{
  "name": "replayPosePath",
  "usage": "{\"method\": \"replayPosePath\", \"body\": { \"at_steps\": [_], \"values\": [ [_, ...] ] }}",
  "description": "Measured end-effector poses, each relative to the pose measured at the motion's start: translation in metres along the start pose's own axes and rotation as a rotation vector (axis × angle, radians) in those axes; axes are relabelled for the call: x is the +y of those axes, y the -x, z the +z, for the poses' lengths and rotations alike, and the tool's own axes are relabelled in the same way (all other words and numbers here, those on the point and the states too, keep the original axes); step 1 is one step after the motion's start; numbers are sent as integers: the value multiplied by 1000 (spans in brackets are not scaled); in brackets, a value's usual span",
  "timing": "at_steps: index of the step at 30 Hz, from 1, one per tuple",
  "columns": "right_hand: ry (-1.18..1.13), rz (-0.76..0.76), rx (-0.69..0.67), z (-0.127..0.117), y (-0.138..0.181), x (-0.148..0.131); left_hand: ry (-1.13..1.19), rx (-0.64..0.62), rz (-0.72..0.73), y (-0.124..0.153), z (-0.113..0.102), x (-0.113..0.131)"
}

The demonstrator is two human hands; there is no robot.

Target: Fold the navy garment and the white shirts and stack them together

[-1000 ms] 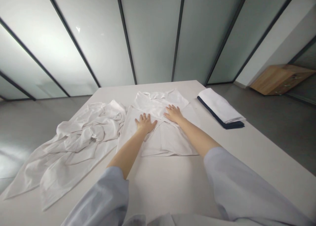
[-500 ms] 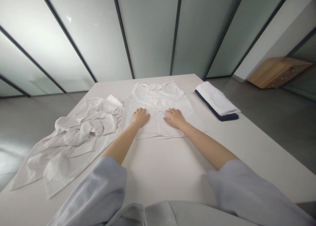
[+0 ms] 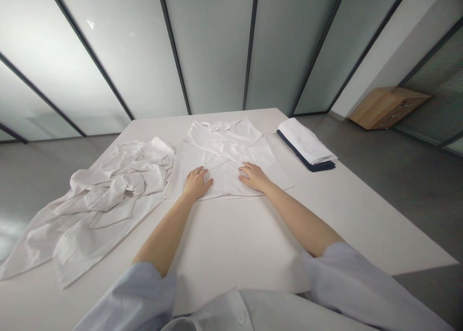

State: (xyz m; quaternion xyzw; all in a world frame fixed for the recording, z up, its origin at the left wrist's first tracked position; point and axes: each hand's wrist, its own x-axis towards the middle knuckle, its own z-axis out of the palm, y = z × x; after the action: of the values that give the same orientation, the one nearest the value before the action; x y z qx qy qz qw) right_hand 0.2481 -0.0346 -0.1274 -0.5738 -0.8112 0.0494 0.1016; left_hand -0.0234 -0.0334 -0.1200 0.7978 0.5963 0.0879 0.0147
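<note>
A white shirt [image 3: 231, 148] lies partly folded in the middle of the white table [image 3: 231, 244], collar toward the far edge. My left hand [image 3: 197, 182] rests flat on its near left part, fingers spread and open. On the near right part my right hand [image 3: 253, 177] also lies flat with fingers stretched out. Both hands press on the folded lower edge of the shirt and hold nothing.
A crumpled heap of white garments [image 3: 104, 196] spreads over the left of the table to its edge. A folded stack of white and dark blue cloth [image 3: 307, 145] sits at the far right. Frosted glass panels stand behind; a wooden cabinet [image 3: 387, 107] is on the floor at right.
The shirt's lower part has been folded up, so it lies shorter. Both hands slid back toward me along the cloth, and the view has shifted.
</note>
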Motion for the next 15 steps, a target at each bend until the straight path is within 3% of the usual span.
{"method": "replayPosePath", "body": {
  "at_steps": [15],
  "values": [
    [-40,9,-29,-2,-1,5,39,-15,34,-1,1,-4]
  ]
}}
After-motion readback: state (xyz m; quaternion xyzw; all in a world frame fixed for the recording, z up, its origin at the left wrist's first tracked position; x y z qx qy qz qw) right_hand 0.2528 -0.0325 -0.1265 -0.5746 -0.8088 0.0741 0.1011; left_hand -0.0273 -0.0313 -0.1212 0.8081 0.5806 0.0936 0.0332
